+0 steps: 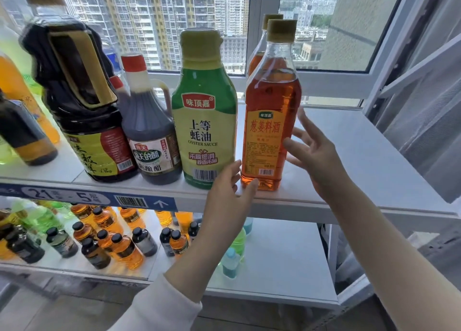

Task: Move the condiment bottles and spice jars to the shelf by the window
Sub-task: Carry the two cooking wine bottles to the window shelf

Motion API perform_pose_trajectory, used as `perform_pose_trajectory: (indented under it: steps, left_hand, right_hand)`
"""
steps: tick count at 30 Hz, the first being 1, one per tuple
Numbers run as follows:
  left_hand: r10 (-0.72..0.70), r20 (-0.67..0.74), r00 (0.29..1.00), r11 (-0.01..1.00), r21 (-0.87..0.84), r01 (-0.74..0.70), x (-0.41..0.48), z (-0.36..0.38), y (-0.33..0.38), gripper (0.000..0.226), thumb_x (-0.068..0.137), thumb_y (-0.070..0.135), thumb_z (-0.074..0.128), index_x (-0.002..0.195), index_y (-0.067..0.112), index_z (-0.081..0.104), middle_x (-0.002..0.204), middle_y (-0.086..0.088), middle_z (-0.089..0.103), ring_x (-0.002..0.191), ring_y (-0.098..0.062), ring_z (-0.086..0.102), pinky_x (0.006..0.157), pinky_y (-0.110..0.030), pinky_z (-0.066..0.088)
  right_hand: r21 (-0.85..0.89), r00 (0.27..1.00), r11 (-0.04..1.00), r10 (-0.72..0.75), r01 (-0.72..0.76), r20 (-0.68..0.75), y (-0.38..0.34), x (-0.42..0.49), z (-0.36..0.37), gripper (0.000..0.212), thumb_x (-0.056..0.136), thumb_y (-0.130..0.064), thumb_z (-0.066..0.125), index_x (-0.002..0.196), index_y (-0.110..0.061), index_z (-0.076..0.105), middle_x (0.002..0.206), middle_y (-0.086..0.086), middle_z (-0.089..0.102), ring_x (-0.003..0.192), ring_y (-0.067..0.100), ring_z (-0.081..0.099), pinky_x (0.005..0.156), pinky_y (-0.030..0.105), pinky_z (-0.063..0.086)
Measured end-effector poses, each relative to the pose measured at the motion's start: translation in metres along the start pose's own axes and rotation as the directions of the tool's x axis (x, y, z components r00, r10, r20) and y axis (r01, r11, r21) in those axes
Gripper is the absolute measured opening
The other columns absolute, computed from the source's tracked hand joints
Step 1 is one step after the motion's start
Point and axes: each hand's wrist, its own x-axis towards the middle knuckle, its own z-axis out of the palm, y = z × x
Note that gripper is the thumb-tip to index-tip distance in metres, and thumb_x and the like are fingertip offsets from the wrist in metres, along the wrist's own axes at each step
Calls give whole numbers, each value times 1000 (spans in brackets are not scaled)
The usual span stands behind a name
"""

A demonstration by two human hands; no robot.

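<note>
One OYSTER SAUCE bottle (204, 121), 葱姜料酒 bottle (270, 106) between left hand (228, 192), right hand (316, 156)

You're reaching forward and up: your left hand (228, 188) sits loosely open, fingers pointing upward, and your right hand (315, 156) is spread wide, palm turned toward the left one.

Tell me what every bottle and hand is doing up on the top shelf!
cooking wine bottle: upright on the shelf, cap on, not gripped.
oyster sauce bottle: upright, cap on.
vinegar jug: upright, red cap on.
soy sauce jug: standing, cap on.
left hand: open, fingertips at the cooking wine bottle's base.
right hand: open, fingers spread beside the cooking wine bottle.
</note>
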Motion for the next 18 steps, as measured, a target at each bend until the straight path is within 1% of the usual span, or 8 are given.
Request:
perform_pose_trajectory:
  steps: [4, 6, 9, 11, 13, 15, 17, 18]
  left_hand:
    - [15, 1, 1000, 1000, 5, -15, 0, 2, -2, 47, 90, 24, 58, 134, 22, 43, 135, 4, 50, 123, -9, 47, 103, -32, 41]
    - [24, 0, 1000, 1000, 10, -24, 1, 4, -3, 47, 90, 24, 57, 134, 23, 43, 135, 4, 50, 122, -9, 47, 103, -32, 41]
    - [37, -4, 999, 999, 18, -37, 2, 5, -4, 47, 90, 24, 57, 135, 23, 43, 135, 4, 49, 122, -9, 47, 101, -28, 41]
    - [42, -15, 999, 999, 15, -41, 0, 6, -4, 45, 90, 24, 56, 134, 24, 44, 135, 5, 50, 121, -8, 48, 100, -29, 43]
    - [58, -48, 997, 998, 0, -58, -4, 4, -5, 43, 90, 25, 56, 132, 26, 45, 132, 7, 52, 119, -6, 49, 99, -30, 46]
    - [113, -95, 989, 993, -22, -115, -8, 1, -5, 39, 90, 25, 55, 128, 29, 47, 128, 9, 55, 116, -2, 52, 96, -20, 46]
    - [154, -129, 980, 986, -45, -161, -10, -2, -5, 36, 90, 26, 54, 125, 29, 49, 124, 12, 58, 113, 2, 54, 91, -9, 45]
    - [166, -142, 976, 983, -48, -175, -10, -3, -5, 35, 90, 26, 54, 125, 28, 49, 123, 13, 59, 112, 3, 54, 90, -7, 44]
  right_hand:
    - [91, 997, 992, 83, -83, 6, 22, -14, 4, 68, 72, -40, 64, 136, -33, 44, 122, -8, 59, 106, 5, 60, 74, 21, 57]
    - [110, 996, 990, 87, -87, 0, 23, -15, 6, 64, 72, -40, 64, 134, -33, 47, 118, -10, 61, 104, 4, 61, 73, 21, 57]
    - [106, 996, 991, 83, -81, -18, 24, -13, 7, 57, 79, -37, 62, 134, -35, 46, 120, -11, 60, 104, 4, 60, 74, 21, 57]
    - [101, 996, 991, 84, -83, -5, 27, -12, 6, 52, 83, -35, 61, 133, -37, 46, 121, -10, 59, 105, 4, 59, 75, 20, 56]
    - [91, 995, 991, 93, -94, 19, 28, -11, 3, 47, 80, -43, 60, 126, -43, 49, 119, -13, 59, 106, 5, 59, 73, 19, 56]
    - [107, 994, 988, 108, -108, 2, 28, -6, -2, 42, 76, -54, 56, 117, -47, 53, 119, -11, 60, 108, 8, 59, 75, 22, 55]
    - [154, 988, 982, 127, -113, -85, 32, 8, -10, 42, 83, -51, 53, 123, -36, 53, 122, -5, 59, 110, 11, 59, 84, 29, 53]
    - [167, 982, 979, 137, -114, -130, 35, 18, -13, 43, 87, -47, 52, 127, -31, 51, 123, -3, 57, 111, 13, 58, 88, 32, 52]
